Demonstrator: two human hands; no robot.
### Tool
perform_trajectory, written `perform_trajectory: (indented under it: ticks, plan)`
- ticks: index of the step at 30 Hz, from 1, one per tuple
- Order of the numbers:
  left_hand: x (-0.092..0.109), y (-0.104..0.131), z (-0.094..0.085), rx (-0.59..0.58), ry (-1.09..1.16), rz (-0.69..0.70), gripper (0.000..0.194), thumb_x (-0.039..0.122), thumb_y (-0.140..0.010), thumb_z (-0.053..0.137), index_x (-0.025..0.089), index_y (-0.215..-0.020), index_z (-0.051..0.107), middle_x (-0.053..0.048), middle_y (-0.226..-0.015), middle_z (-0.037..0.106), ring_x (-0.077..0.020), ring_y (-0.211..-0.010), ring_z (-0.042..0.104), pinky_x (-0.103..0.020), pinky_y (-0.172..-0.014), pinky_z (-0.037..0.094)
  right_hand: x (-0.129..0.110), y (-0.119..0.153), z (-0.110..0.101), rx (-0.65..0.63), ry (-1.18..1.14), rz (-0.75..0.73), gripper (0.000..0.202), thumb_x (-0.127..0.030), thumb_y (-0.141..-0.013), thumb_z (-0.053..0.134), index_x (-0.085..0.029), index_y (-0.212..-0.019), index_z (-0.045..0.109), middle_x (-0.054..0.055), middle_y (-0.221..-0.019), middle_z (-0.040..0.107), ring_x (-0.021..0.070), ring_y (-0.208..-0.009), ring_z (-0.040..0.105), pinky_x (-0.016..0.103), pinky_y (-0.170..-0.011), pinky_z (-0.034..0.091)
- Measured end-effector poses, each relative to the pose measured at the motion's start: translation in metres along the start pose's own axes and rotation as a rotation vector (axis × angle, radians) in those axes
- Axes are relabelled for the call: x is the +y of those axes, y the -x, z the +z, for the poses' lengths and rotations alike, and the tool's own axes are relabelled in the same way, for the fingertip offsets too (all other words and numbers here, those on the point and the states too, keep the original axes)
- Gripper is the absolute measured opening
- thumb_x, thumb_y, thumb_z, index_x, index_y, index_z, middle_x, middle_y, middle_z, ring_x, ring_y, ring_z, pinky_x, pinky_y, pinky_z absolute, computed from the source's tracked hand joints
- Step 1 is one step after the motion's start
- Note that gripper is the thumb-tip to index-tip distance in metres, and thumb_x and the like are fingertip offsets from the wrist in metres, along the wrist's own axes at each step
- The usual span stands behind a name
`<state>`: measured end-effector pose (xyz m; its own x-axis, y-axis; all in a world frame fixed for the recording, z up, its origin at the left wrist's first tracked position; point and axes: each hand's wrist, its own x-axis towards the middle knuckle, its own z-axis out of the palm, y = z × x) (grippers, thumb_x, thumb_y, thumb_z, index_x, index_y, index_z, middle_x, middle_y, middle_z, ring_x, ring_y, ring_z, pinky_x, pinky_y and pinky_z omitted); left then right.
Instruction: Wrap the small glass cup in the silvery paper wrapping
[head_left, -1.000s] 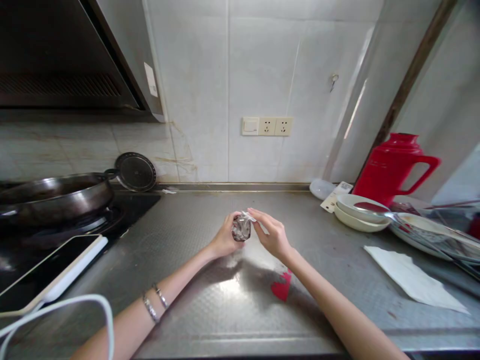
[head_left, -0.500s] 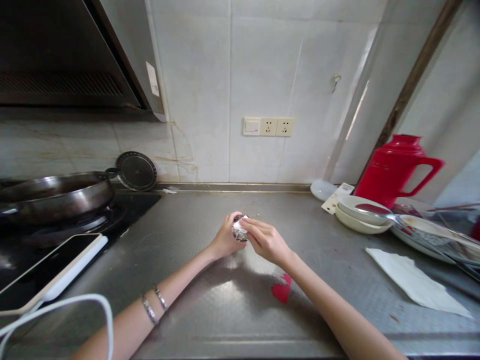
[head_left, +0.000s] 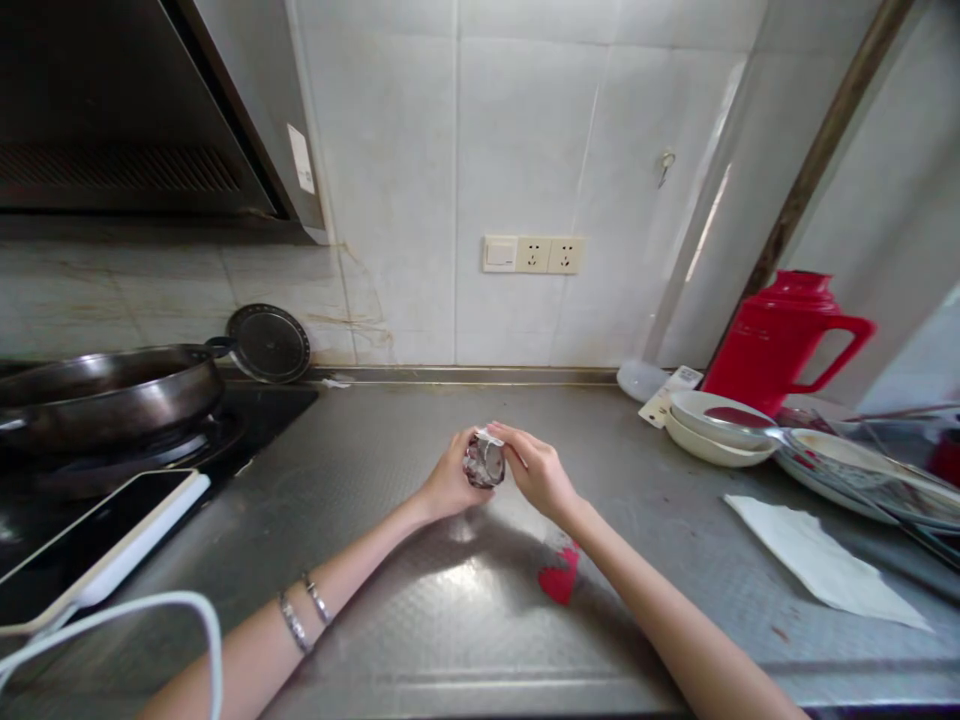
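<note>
Take the small glass [head_left: 484, 466] as the dial centre, with 12 o'clock toward the tiled wall. The glass is located between the two hands, over the middle of the metal bench [head_left: 390, 440]; whether its base touches the surface cannot be determined. The left hand [head_left: 448, 484] is closed around the glass from the 9 o'clock side, a wrapped grip that appears to serve as the clamp against turning and slipping. The right hand [head_left: 541, 474] reaches in from the 3 o'clock side with its fingers closed on white tissue [head_left: 488, 436] at the rim; this light fingertip hold probably gives finer control of the soft material and leaves most of the glass body unobstructed. The right thumb's exact contact is unclear. Toward 9 to 10 o'clock, a pan [head_left: 112, 400] sits on the stove, and a phone [head_left: 94, 545] lies nearer the person, toward 8 o'clock. Toward 3 o'clock, stacked bowls [head_left: 721, 452] stand beside a red thermos [head_left: 776, 345], their nesting presumably saving surface area. A flat paper sheet [head_left: 821, 560] lies between 3 and 4 o'clock, apart from the right forearm.
</note>
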<state>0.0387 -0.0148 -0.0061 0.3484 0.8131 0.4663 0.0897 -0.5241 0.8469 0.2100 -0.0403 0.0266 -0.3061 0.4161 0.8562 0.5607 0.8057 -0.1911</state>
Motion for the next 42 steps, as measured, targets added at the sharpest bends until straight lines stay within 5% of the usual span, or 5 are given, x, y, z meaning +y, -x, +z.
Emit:
perform_trajectory:
  ticks: [10,18,25,29,42]
  plan:
    - [0.004,-0.005,-0.003,0.064,-0.027,0.025,0.077,0.01,-0.051,0.077,0.022,-0.121,0.047,-0.01,-0.123,0.053,-0.0271,-0.112,0.053,-0.039,-0.092,0.045,-0.011,-0.001,0.0,-0.066,0.085,-0.189,0.037,-0.005,-0.091,0.041,-0.017,-0.123,0.055,0.014,-0.116,0.068,0.0217,-0.117,0.059,0.037,-0.095,0.054]
    - [0.009,-0.009,-0.008,0.029,0.192,-0.064,0.08,0.022,-0.052,0.081,0.022,-0.121,0.04,-0.004,-0.101,0.059,-0.0161,-0.083,0.059,-0.029,-0.074,0.048,-0.021,0.001,0.002,-0.089,0.037,-0.297,0.041,0.0,-0.088,0.04,-0.015,-0.124,0.054,0.012,-0.11,0.07,0.019,-0.119,0.057,0.033,-0.098,0.052]
    - [0.001,-0.004,-0.004,0.024,0.085,-0.037,0.082,0.019,-0.051,0.082,0.021,-0.124,0.044,-0.012,-0.122,0.054,-0.0253,-0.106,0.056,-0.032,-0.078,0.051,-0.006,-0.002,-0.001,0.119,0.004,-0.032,0.034,-0.01,-0.093,0.042,-0.022,-0.119,0.059,0.008,-0.111,0.07,0.0196,-0.107,0.065,0.035,-0.092,0.056]
    - [-0.002,-0.002,0.001,0.029,0.089,-0.045,0.089,0.017,-0.049,0.084,0.022,-0.128,0.043,-0.013,-0.126,0.052,-0.0269,-0.109,0.055,-0.033,-0.077,0.052,-0.001,0.002,0.005,0.096,0.003,0.057,0.031,-0.014,-0.092,0.044,-0.023,-0.115,0.063,0.006,-0.105,0.073,0.0189,-0.095,0.07,0.031,-0.082,0.059]
    - [0.006,-0.011,-0.003,0.107,0.256,-0.09,0.079,0.026,-0.049,0.085,0.021,-0.115,0.043,-0.008,-0.108,0.061,-0.0206,-0.094,0.061,-0.035,-0.083,0.05,-0.013,0.004,0.005,0.024,0.136,-0.245,0.048,-0.002,-0.089,0.04,-0.017,-0.133,0.048,0.013,-0.117,0.067,0.0226,-0.118,0.058,0.035,-0.093,0.056]
